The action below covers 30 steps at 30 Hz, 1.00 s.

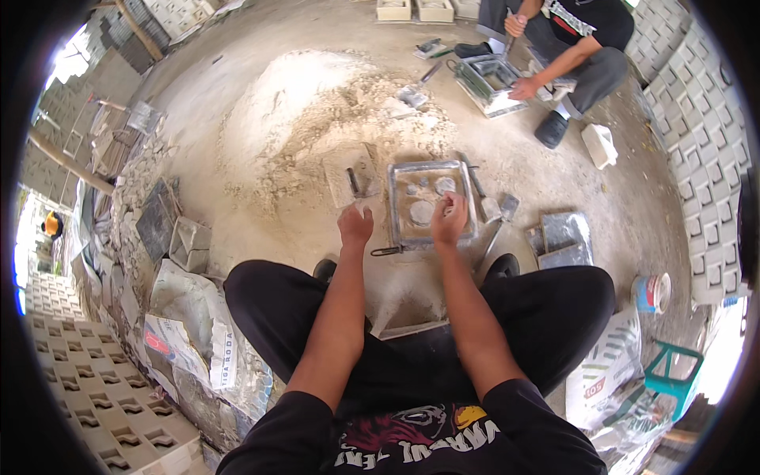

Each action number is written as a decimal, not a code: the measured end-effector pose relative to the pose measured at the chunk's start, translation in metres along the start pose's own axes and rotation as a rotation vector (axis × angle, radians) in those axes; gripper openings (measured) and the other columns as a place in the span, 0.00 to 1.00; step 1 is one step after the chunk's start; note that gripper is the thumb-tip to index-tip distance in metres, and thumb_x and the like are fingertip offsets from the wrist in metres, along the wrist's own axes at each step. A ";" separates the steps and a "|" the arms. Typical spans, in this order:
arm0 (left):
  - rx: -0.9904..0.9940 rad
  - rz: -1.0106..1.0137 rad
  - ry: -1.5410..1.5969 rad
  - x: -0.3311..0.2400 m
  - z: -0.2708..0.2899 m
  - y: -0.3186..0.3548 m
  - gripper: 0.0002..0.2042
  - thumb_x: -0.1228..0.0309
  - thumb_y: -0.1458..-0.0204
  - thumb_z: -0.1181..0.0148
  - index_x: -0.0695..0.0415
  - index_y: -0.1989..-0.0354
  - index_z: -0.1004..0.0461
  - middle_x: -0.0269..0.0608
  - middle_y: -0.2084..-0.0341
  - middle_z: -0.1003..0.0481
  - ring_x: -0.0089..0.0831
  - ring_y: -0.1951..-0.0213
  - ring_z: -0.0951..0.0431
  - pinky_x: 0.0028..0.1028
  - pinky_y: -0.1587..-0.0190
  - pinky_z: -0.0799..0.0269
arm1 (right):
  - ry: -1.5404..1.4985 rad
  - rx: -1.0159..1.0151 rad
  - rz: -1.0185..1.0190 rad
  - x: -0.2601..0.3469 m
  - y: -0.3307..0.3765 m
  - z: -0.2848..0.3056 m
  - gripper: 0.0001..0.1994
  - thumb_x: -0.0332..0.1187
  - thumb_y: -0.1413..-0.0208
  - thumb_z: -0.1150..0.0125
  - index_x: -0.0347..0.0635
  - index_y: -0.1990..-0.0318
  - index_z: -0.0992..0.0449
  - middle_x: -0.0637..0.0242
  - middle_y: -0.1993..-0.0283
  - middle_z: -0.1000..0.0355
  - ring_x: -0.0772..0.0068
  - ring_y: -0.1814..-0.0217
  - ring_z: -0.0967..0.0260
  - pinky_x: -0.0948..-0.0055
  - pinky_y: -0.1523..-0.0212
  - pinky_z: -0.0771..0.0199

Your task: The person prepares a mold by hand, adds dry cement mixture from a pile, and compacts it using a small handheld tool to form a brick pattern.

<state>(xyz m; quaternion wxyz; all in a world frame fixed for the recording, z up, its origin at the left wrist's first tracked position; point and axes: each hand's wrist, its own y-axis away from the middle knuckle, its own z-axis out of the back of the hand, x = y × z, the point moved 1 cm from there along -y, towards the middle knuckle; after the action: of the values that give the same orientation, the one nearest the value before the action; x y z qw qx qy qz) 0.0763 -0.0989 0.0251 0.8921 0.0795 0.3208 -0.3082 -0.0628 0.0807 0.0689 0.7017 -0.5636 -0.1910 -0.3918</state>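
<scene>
A square metal mould frame (393, 207) lies on the ground in front of me, with pale grey patches of powder or paste (421, 211) on its sandy inside. Over its right side is my right hand (450, 222), fingers curled inward; what they hold, if anything, is too small to make out. Just left of the mould, my left hand (355, 227) is closed above the ground, its palm hidden. Beyond it a dark-handled float (354, 182) rests on the dusty floor. A trowel (507, 208) lies right of the mould.
A heap of pale sand and powder (297, 111) rises ahead. At the far right a co-worker's hand (524, 88) touches another mould (492, 77). Torn sacks (186, 321) flank me, with a bucket (652, 294) and green stool (675, 372) at right. Patterned blocks (111, 396) are stacked around.
</scene>
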 end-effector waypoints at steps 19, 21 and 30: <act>-0.521 0.643 0.556 0.106 -0.017 -0.098 0.16 0.69 0.45 0.52 0.69 0.56 0.27 0.55 0.63 0.23 0.42 0.60 0.22 0.34 0.56 0.29 | 0.041 1.039 -0.669 -0.025 0.070 -0.298 0.27 0.50 0.41 0.51 0.25 0.65 0.28 0.34 0.64 0.28 0.37 0.56 0.29 0.50 0.57 0.31; -0.575 0.663 0.607 0.126 -0.020 -0.100 0.15 0.70 0.44 0.52 0.69 0.55 0.27 0.54 0.62 0.23 0.41 0.60 0.22 0.34 0.56 0.29 | 0.061 0.955 -0.612 -0.023 0.090 -0.301 0.30 0.53 0.40 0.55 0.25 0.70 0.28 0.38 0.70 0.28 0.41 0.63 0.27 0.51 0.62 0.30; -0.577 0.649 0.638 0.139 -0.007 -0.101 0.15 0.72 0.44 0.53 0.70 0.56 0.27 0.51 0.62 0.23 0.38 0.59 0.23 0.31 0.54 0.30 | -0.007 0.958 -0.802 0.014 0.047 -0.336 0.27 0.50 0.39 0.54 0.25 0.68 0.28 0.36 0.70 0.29 0.35 0.61 0.29 0.49 0.59 0.31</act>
<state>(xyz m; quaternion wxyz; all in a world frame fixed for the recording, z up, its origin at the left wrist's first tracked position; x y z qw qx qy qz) 0.0965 -0.2464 -0.0612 0.7853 0.0160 0.6065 0.1234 -0.0762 -0.2372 -0.0493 0.6743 -0.0723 -0.5443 -0.4937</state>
